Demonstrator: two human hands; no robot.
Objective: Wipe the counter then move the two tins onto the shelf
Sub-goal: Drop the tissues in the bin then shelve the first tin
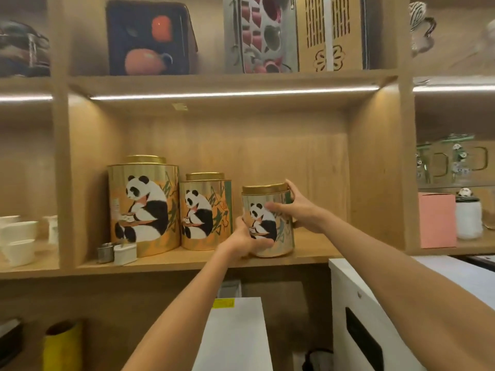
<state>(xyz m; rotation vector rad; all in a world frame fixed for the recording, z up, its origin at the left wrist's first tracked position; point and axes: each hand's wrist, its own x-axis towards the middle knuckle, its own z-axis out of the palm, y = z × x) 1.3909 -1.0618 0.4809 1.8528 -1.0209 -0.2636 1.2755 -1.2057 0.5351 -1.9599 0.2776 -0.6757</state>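
- here, both hands clasp the small tin (267, 223) upright on the shelf (187, 259): left hand (247, 241) low, right hand (294, 207) high.
- the medium tin (205, 212) stands just beside it, the large tin (143, 207) beyond.
- two little containers (117, 253) sit before the large tin.

Looks like a tea shop: lit wooden display shelving (203, 261) lines up 3 gold panda-printed tins (143, 207) by size, boxed tea sets (150, 36) above, white cups (18, 236) alongside.

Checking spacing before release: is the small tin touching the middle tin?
No, a strip of bare shelf back shows between the small tin and the middle tin.
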